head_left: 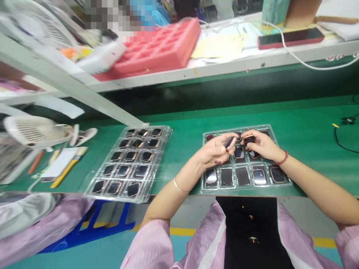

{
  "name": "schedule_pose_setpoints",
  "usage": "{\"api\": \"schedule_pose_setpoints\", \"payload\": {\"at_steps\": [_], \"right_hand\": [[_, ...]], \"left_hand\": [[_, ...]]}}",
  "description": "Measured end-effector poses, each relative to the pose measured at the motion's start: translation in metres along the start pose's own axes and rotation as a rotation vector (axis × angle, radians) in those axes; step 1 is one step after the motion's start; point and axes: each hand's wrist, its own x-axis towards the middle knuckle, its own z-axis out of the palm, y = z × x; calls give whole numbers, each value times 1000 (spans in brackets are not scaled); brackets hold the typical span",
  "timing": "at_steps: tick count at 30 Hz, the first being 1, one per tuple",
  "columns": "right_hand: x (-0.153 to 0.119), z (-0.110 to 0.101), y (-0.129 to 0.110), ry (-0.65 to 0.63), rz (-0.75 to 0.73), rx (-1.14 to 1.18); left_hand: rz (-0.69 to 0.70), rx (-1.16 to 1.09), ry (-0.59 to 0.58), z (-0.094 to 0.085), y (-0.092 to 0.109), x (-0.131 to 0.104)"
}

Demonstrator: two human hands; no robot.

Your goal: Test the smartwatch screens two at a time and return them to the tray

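My left hand [213, 150] is closed on a smartwatch body [230, 142] with a dark screen and a gold-toned rim, tilted above a clear plastic tray [254, 187]. Close beside it, the fingers of my right hand [263, 145] are closed round another dark smartwatch body [249, 140] over the tray's back rows. More watch bodies lie in the tray's pockets, among them a glossy one [259, 176] in the front row. Two front pockets hold flat dark rectangles [242, 176]. My hands hide part of the middle and back rows.
On the left stands a stack of clear trays [146, 198] filled with watch bodies. Beyond it lie a yellow-handled brush [66, 172] and a white fan [30, 130]. A shelf [224, 69] across the back carries a red foam tray [157, 56] and a phone [291, 38].
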Motion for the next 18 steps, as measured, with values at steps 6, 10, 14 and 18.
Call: {"api": "schedule_pose_setpoints", "payload": {"at_steps": [6, 10, 14, 18], "right_hand": [[-3, -3, 3, 34, 60, 8], [-2, -5, 6, 34, 118, 138], [2, -11, -3, 38, 180, 411], [-7, -11, -44, -17, 149, 597]], "left_hand": [[-367, -88, -552, 85, 29, -25], [-408, -93, -592, 106, 50, -30], [-438, -35, -596, 105, 41, -29], [-329, 29, -463, 86, 25, -33]]}}
